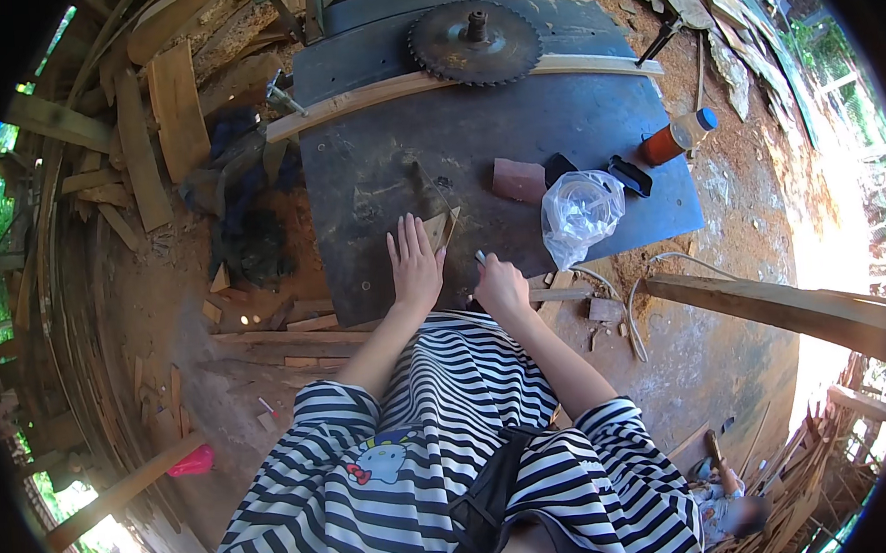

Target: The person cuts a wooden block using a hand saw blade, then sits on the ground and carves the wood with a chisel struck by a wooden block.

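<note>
My left hand (416, 260) lies flat, fingers stretched, on a small triangular piece of light wood (443, 226) on the dark metal tabletop (356, 141). Just to its right, near the table's front edge, my right hand (502, 288) is closed round a small tool (481, 258); only a pale grey tip shows, so I cannot make out its kind. Right of my hands lie a clear plastic bag (582, 217), a reddish block (518, 180) and a black open case (630, 175). A jar of orange-red contents with a blue lid (668, 140) stands beyond them.
A toothed circular blade (476, 42) sits at the far end over a clamped wooden batten (354, 103). Scrap boards (179, 110) pile at left. A thick beam (771, 314) and pale cable (634, 332) are at right. Another person (717, 502) is low at lower right.
</note>
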